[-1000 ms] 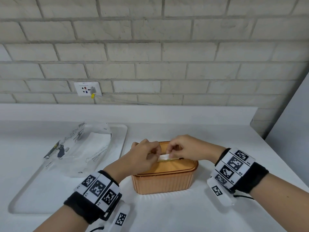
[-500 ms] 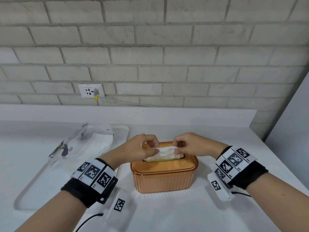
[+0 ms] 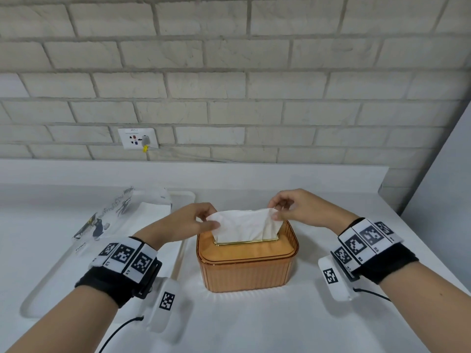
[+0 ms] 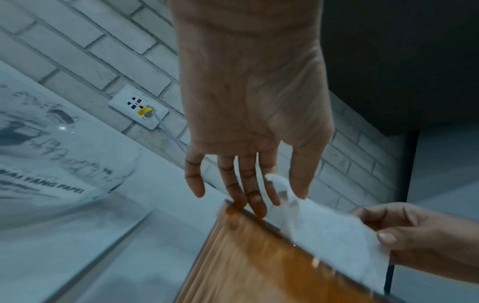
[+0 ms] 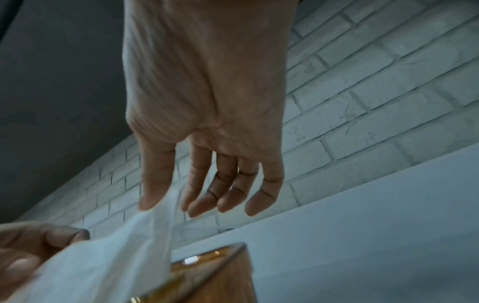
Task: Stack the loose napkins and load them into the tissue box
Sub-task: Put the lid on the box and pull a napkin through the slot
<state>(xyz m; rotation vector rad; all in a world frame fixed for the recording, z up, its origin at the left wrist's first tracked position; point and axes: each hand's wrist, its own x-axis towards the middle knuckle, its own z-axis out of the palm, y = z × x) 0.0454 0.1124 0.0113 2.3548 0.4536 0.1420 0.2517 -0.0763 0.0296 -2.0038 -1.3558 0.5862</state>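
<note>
An orange ribbed tissue box (image 3: 246, 271) with its lid on stands on the white counter in front of me. A white napkin (image 3: 244, 226) stands up out of the gold-rimmed slot in the lid. My left hand (image 3: 204, 221) pinches its upper left corner and my right hand (image 3: 279, 211) pinches its upper right corner, so the sheet is spread between them above the box. The left wrist view shows the napkin (image 4: 332, 237) held between my thumb and forefinger over the box (image 4: 259, 264). The right wrist view shows the same pinch on the napkin (image 5: 129, 246).
A clear printed plastic napkin wrapper (image 3: 119, 215) lies on a white tray (image 3: 51, 281) left of the box. A raised ledge and a brick wall with a socket (image 3: 139, 141) run behind. A grey panel (image 3: 446, 200) stands at the right.
Both hands have risen and moved apart, drawing the napkin up out of the lid slot and spreading it wide; a second ago only a small bit showed at the slot.
</note>
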